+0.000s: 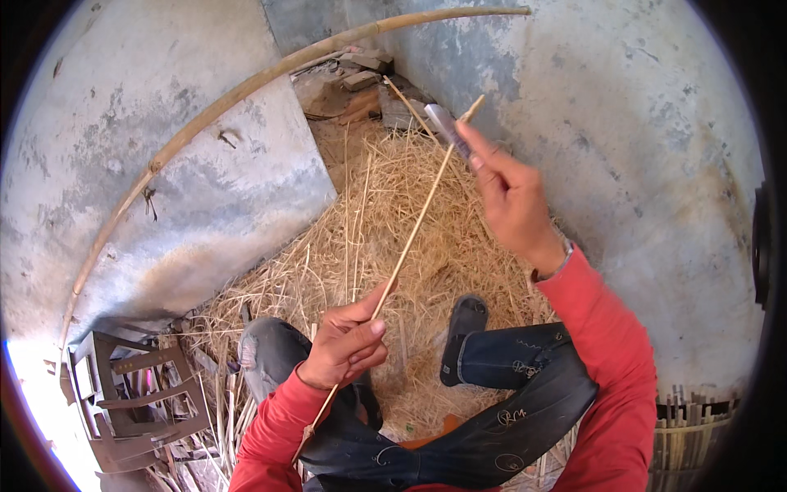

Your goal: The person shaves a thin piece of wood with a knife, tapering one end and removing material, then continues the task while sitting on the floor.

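Note:
A thin, pale bamboo stick runs slantwise in front of me, from near my lap up to the right. My left hand is closed around its lower part, thumb lying along it. My right hand grips a knife with a grey metal blade, whose handle is mostly hidden by the fingers. The blade crosses the stick close to its upper end and appears to touch it. Knobbly joints show near both ends of the stick.
Straw-like shavings cover the floor around my legs. A long bamboo pole arches across the left wall. Bricks lie in the back corner. A broken dark frame stands lower left; a slatted basket sits lower right.

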The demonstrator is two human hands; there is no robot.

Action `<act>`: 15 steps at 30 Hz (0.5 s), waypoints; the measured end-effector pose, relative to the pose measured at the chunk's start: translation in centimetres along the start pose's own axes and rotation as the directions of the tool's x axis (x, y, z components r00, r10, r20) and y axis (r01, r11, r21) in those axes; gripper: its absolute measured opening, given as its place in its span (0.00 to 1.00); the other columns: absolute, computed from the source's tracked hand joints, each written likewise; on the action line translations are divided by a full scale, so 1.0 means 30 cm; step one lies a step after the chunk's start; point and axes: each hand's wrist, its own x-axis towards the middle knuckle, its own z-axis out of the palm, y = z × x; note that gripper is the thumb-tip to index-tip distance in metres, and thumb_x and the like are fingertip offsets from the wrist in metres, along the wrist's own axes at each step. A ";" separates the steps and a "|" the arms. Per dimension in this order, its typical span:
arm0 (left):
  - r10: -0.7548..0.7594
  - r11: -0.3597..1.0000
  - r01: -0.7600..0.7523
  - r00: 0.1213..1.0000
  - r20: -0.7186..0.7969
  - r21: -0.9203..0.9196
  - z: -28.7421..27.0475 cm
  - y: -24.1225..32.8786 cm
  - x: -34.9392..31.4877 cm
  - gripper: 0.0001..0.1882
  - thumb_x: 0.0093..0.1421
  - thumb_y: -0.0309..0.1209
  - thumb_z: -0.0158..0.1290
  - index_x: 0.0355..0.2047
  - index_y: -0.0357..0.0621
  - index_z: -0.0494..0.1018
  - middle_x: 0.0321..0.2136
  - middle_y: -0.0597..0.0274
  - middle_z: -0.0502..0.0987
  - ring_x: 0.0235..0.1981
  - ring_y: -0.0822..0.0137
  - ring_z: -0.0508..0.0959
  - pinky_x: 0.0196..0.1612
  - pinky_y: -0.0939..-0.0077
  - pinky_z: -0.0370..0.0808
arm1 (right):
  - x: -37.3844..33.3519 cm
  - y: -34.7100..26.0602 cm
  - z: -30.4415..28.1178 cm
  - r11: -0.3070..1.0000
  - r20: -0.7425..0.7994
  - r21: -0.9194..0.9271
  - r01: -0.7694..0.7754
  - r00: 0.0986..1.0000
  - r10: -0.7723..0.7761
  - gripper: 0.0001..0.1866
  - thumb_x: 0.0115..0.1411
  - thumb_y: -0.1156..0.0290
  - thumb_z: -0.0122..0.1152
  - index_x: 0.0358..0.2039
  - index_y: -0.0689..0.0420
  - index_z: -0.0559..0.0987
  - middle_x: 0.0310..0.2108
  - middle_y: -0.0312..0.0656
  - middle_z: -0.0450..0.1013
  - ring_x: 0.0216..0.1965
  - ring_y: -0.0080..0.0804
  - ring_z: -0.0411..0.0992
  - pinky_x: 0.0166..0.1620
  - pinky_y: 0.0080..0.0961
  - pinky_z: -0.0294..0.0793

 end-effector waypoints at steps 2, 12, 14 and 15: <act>-0.007 1.000 0.007 1.000 0.006 0.007 0.013 -0.006 0.005 0.30 0.75 0.22 0.46 0.75 0.44 0.59 0.15 0.78 0.58 0.13 0.83 0.54 0.20 0.85 0.56 | -0.008 0.025 0.042 0.986 -0.031 0.037 0.164 0.986 -0.163 0.25 0.68 0.83 0.52 0.64 0.57 0.78 0.48 0.56 0.81 0.23 0.28 0.74 0.31 0.29 0.75; 0.002 0.999 0.000 0.999 -0.045 0.033 0.009 -0.019 0.028 0.29 0.75 0.25 0.47 0.75 0.43 0.58 0.15 0.78 0.57 0.12 0.84 0.53 0.18 0.86 0.55 | -0.035 0.006 0.058 0.996 0.118 -0.055 0.068 0.991 -0.061 0.24 0.67 0.82 0.54 0.63 0.57 0.79 0.39 0.57 0.81 0.24 0.25 0.75 0.33 0.29 0.76; -0.015 1.000 0.015 0.998 -0.064 -0.013 0.000 -0.007 0.028 0.29 0.75 0.23 0.47 0.75 0.46 0.59 0.15 0.78 0.57 0.13 0.83 0.54 0.20 0.84 0.56 | -0.100 -0.073 0.106 0.993 0.259 0.029 0.115 0.959 -0.119 0.24 0.67 0.82 0.55 0.63 0.57 0.79 0.38 0.55 0.81 0.22 0.25 0.72 0.32 0.28 0.74; -0.008 1.000 0.007 0.999 -0.048 -0.022 0.003 -0.005 0.033 0.29 0.75 0.23 0.47 0.75 0.46 0.59 0.15 0.78 0.57 0.13 0.83 0.54 0.20 0.84 0.56 | -0.130 -0.111 0.112 0.987 0.341 0.092 0.133 0.927 -0.156 0.25 0.66 0.82 0.55 0.63 0.57 0.79 0.35 0.54 0.81 0.20 0.26 0.69 0.30 0.29 0.73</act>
